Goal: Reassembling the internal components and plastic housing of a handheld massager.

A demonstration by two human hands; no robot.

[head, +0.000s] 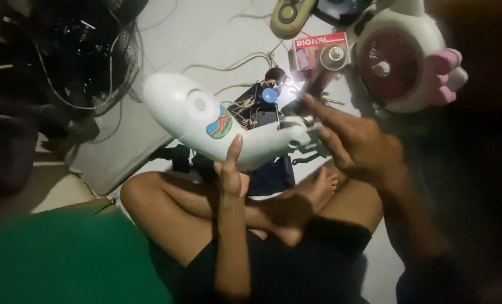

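My left hand [230, 169] grips a curved white plastic appliance housing [206, 121] from below, thumb up against its side; a round colourful sticker sits on it. At the housing's open right end, loose wires and a small blue and dark component [269, 94] stick out. My right hand [355, 143] is closed on a dark-handled tool [314, 87] whose tip meets that open end, where a bright light shines. I sit cross-legged on the floor, my bare foot [318, 188] under the housing.
A small white and pink fan with a dark red centre [400, 59] lies at the upper right. A red box [316, 49] and a beige oval device [289, 16] sit behind the work. A black fan grille [90, 50] and cables lie upper left.
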